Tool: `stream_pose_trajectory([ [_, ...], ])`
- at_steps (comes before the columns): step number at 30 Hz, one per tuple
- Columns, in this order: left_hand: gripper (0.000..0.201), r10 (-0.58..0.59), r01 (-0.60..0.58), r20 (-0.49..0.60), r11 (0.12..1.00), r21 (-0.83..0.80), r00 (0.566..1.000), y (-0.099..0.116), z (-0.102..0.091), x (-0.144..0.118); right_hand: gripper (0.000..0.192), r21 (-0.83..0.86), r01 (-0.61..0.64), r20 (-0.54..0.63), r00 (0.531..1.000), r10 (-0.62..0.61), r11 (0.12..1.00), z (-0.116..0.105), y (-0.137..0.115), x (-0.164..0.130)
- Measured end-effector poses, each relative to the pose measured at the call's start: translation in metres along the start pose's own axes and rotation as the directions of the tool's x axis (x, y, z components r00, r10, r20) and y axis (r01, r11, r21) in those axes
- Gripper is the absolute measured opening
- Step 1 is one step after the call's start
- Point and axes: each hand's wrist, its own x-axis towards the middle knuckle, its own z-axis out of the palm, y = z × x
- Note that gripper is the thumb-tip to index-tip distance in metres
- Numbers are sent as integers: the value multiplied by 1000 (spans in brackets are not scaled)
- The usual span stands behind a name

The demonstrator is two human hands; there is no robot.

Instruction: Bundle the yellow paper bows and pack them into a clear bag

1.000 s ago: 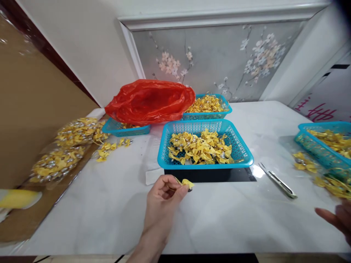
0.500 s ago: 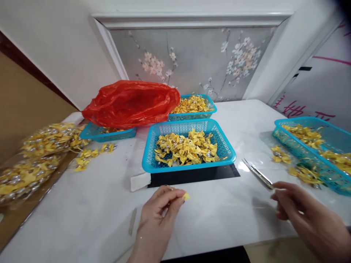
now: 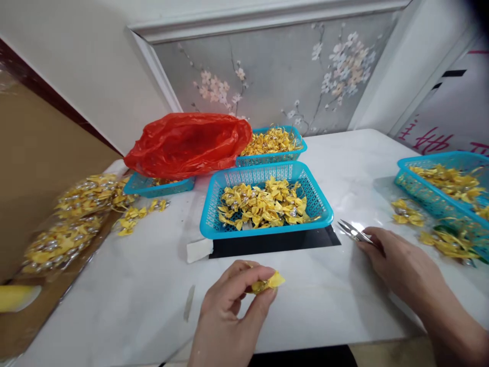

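Note:
My left hand pinches a small yellow ribbon bow between thumb and fingers, low over the white table near its front edge. My right hand lies over the metal snips on the table, its fingers covering the handle end while the pointed blades stick out to the left. Just behind both hands stands a blue basket holding many yellow bows, resting on a black mat.
A red plastic bag lies over another blue basket. A third basket sits behind, a fourth at the right with loose bows beside it. Bagged bows lie at left.
My right hand has come in from the right edge and settled on the snips. My left hand has drawn the bow slightly nearer to me. The view has shifted right.

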Motion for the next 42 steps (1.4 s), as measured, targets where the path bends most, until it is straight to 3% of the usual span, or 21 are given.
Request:
stream_pose_trajectory([
  [2,16,-18,17,-20,999,-28,1000,3,1,0,27,58,33,-35,999,-31,998,-2,-4,-1],
  [5,17,-11,11,11,999,-44,1000,4,2,0,24,237,122,-228,971,-67,964,-20,-24,-12],
  [6,17,-2,4,27,999,-47,1000,4,2,0,20,304,162,-241,966,-89,939,-27,-34,-16],
  [9,19,15,-12,55,999,-47,998,3,3,1,12,503,310,-98,948,-304,806,-46,-69,-30],
  [12,20,28,-28,81,1000,-3,996,3,2,1,25,602,442,-33,846,-532,665,-52,-96,-36],
  [14,21,33,-35,79,999,14,996,3,1,1,26,568,525,-106,811,-576,634,-50,-104,-35],
  [17,20,17,-17,80,1000,2,997,4,-1,0,28,420,617,-251,783,-569,665,-45,-106,-33],
  [21,18,-29,35,118,998,-49,993,5,-3,-1,30,326,645,-331,762,-556,691,-40,-105,-33],
  [30,21,-47,66,198,994,-90,979,2,-3,-2,31,300,696,-336,717,-611,652,-35,-106,-33],
  [38,21,-44,68,203,991,-113,978,1,-3,-4,39,262,721,-320,692,-647,642,-32,-106,-33],
  [42,20,-37,60,207,992,-109,978,0,-4,-5,34,248,725,-322,687,-652,642,-32,-105,-33],
])
